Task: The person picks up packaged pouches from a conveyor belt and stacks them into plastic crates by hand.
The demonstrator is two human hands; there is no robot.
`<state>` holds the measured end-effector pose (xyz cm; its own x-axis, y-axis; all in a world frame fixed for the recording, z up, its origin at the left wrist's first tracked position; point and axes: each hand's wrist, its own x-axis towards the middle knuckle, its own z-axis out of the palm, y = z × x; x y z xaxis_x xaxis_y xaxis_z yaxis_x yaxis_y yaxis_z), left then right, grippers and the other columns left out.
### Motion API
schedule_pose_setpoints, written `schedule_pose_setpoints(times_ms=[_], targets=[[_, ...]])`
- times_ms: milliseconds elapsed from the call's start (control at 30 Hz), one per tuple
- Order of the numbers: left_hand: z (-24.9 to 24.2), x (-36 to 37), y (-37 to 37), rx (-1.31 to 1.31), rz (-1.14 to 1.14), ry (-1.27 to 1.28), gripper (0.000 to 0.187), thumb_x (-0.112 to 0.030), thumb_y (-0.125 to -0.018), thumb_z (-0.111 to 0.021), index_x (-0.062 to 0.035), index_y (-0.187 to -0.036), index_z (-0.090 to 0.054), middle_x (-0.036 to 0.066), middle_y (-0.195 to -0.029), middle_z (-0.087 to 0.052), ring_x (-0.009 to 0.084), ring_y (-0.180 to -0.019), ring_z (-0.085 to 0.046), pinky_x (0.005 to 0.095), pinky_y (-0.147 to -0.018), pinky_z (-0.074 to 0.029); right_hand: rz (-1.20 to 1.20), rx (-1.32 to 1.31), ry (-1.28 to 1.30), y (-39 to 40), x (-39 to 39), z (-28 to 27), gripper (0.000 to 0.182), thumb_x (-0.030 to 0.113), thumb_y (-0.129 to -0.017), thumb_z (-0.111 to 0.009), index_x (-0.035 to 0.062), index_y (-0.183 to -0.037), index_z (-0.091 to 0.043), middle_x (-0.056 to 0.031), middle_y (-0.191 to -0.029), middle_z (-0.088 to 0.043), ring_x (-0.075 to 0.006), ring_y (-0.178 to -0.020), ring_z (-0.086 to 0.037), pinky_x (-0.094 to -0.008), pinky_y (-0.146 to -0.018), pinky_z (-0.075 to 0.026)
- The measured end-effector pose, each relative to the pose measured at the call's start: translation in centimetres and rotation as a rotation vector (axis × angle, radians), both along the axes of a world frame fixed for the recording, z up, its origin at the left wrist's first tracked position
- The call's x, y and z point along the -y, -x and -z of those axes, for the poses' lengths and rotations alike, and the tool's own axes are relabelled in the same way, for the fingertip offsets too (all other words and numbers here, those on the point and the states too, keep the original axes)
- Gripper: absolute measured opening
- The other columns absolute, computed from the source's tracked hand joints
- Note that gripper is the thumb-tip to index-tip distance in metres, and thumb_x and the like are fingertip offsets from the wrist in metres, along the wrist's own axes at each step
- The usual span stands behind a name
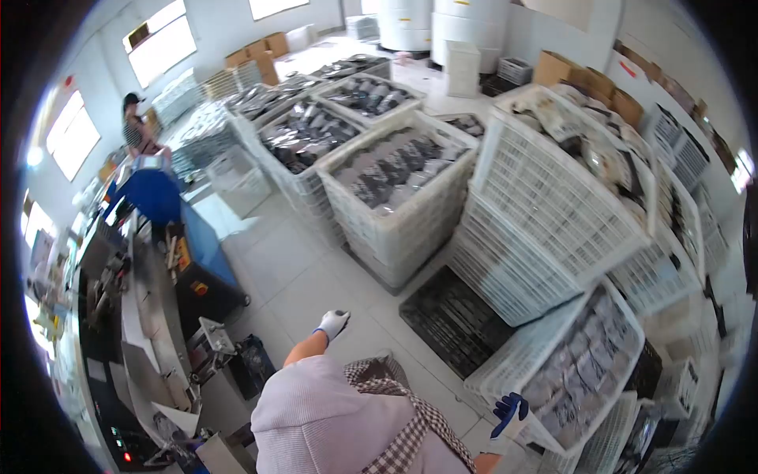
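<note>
My left hand (pixel 333 324), in a white glove with dark fingertips, is out over the tiled floor. Its fingers look curled together, with nothing seen in them. My right hand (pixel 509 417), in a white and blue glove, is at the near rim of a tilted white plastic crate (pixel 493 379), thumb and fingers apparently around the edge. Grey-and-black packets (pixel 580 367) lie in rows inside that crate. Beside it on the floor is a black pallet (pixel 454 320).
Tall white crates (pixel 395 233) of packets stand ahead, and a leaning crate (pixel 553 189) rises at the right. A machine with a metal bench (pixel 146 292) and a blue cover (pixel 209 245) runs along the left. Another person (pixel 136 130) is at the far left.
</note>
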<state>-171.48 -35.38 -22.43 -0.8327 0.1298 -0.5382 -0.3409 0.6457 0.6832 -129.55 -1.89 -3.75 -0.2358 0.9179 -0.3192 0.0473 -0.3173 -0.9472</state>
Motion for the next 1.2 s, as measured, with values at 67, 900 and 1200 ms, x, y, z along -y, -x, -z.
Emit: schedule_pose_setpoints(times_ms=[67, 900, 1200], targets=[[-2.4, -1.9, 2.4, -0.072, -0.163, -0.300, 0.023, -0.026, -0.092, -0.060, -0.0036, -0.090, -0.066, 0.003, -0.073, -0.064, 0.0125, -0.061, -0.059, 0.0259, -0.054, -0.048, -0.095, 0.015, -0.003, 3.8, -0.9, -0.7, 0.025, 0.023, -0.092, -0.055, 0.0013, -0.104, -0.060, -0.0111, -0.081, -0.063, -0.0196, -0.062, -0.063, -0.0280, -0.052, -0.050], [-10.1, -41.8, 60.9, -0.971, 1.482, 0.077, 0.054, -0.038, -0.086, -0.057, -0.0077, -0.130, -0.050, 0.016, -0.134, -0.049, 0.0328, -0.127, -0.042, 0.0418, -0.108, -0.030, -0.262, 0.054, 0.471, 74.9, 6.1, 9.2, 0.055, 0.022, -0.083, -0.071, 0.0035, -0.129, -0.047, -0.0071, -0.107, -0.060, -0.0166, -0.097, -0.059, -0.0277, -0.085, -0.048], [-7.5, -51.3, 65.9, -1.427, 2.167, 0.092, 0.070, -0.058, -0.074, -0.063, -0.0084, -0.122, -0.051, 0.011, -0.125, -0.052, 0.0316, -0.126, -0.042, 0.0439, -0.113, -0.023, -0.314, 0.375, 0.235, 78.0, 6.9, 11.2, 0.078, 0.042, -0.078, -0.070, 0.0003, -0.135, -0.038, -0.0202, -0.124, -0.057, -0.0342, -0.113, -0.056, -0.0402, -0.095, -0.043]])
